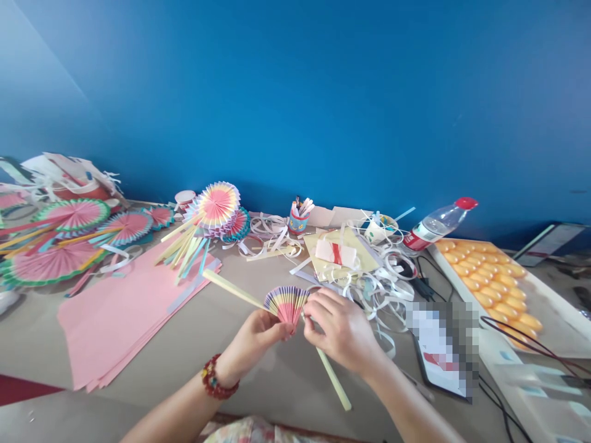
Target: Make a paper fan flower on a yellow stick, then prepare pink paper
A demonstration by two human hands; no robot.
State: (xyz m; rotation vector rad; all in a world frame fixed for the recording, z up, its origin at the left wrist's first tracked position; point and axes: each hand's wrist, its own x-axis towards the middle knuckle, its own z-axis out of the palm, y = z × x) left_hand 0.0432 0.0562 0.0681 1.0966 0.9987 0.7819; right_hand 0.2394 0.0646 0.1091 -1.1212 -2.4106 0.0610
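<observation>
A small pleated paper fan in pink, yellow and purple is partly spread between my two hands. My left hand, with a red beaded bracelet at the wrist, pinches it near its narrow base. At the fan's right edge, the fingers of my right hand are closed on it; their tips are partly hidden. One pale yellow strip sticks out to the upper left from the fan's left side. Another pale yellow strip slants down toward me from below my right hand.
Pink paper sheets lie at left, beside finished pleated fans. More folded fans stand behind. Curled white strips, a pen cup, a plastic bottle, a phone and a tray of orange domes are toward the right.
</observation>
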